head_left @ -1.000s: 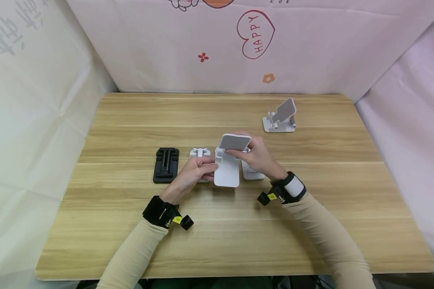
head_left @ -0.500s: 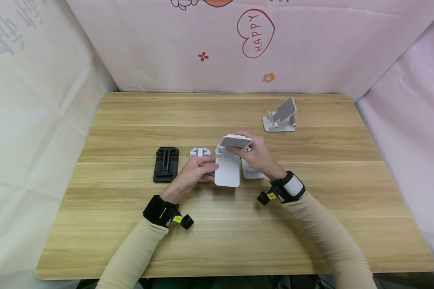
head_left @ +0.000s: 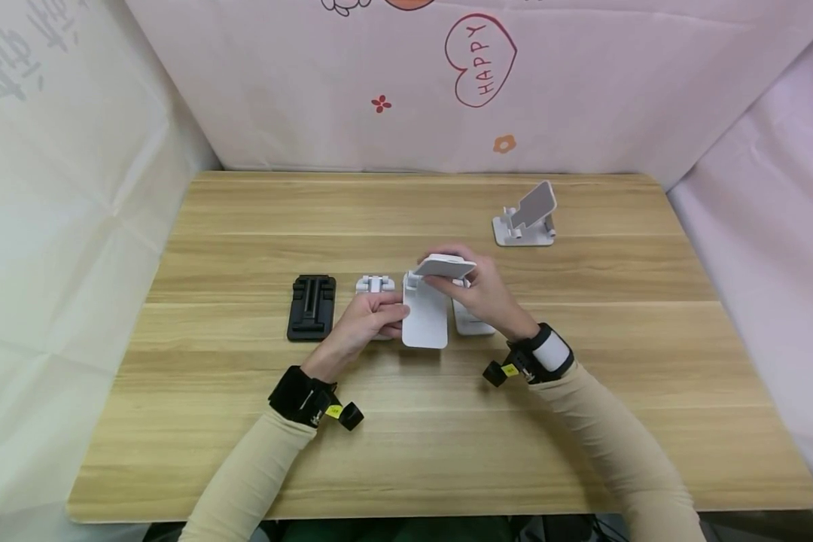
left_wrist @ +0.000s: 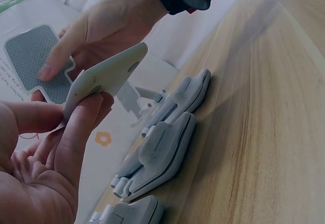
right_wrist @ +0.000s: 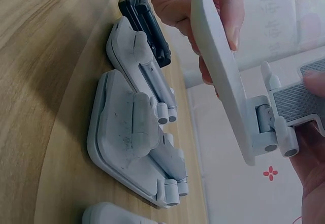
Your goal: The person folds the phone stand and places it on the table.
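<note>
Pinched by left hand (head_left: 371, 318) at base (right_wrist: 218, 71) edge, by right hand (head_left: 485, 293) at grey-padded rest (right_wrist: 297, 102): white folding phone stand (head_left: 425, 320), opened, raised above wooden table (head_left: 406, 459). Beneath, in row: folded white stands (right_wrist: 119, 132), seemingly three, partly hidden in head view; folded black stand (head_left: 312, 309) at left end. Farther back, rightward: unfolded white stand (head_left: 531, 214).

Wood-grain desk (head_left: 420, 467) lay under the fingers (head_left: 391, 315); pale cloth (head_left: 291, 90) hung beyond them, with red HAPPY heart (head_left: 481, 60); white sheeting (head_left: 74, 263) left of them, pinkish sheeting (head_left: 765, 196) right.
</note>
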`<state>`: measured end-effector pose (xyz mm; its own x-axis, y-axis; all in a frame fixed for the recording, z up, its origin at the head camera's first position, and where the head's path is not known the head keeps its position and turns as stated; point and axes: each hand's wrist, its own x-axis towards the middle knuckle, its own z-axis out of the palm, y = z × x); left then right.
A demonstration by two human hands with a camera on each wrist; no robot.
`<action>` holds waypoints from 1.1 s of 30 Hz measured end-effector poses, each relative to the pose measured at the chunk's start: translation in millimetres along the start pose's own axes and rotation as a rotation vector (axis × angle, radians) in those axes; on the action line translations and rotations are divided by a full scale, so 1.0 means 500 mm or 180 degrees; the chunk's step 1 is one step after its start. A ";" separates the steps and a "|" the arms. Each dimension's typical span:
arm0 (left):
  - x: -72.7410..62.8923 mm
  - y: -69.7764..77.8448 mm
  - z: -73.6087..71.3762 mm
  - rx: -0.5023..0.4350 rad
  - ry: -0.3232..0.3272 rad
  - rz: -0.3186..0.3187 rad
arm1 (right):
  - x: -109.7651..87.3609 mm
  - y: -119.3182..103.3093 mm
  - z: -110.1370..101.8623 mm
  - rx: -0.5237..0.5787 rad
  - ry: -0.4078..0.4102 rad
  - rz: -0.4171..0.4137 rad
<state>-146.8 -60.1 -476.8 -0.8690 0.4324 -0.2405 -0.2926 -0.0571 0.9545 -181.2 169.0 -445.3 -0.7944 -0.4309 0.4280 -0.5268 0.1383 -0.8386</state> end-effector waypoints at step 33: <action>0.005 0.003 -0.003 -0.0010 0.0685 -0.0126 | -0.033 -0.077 0.021 -0.2076 0.0465 -0.1487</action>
<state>-150.1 -60.6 -476.4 -0.9218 0.2322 -0.3104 -0.3293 -0.0467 0.9431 -144.6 161.7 -423.6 -0.4568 -0.4582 0.7625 -0.8477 0.4840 -0.2170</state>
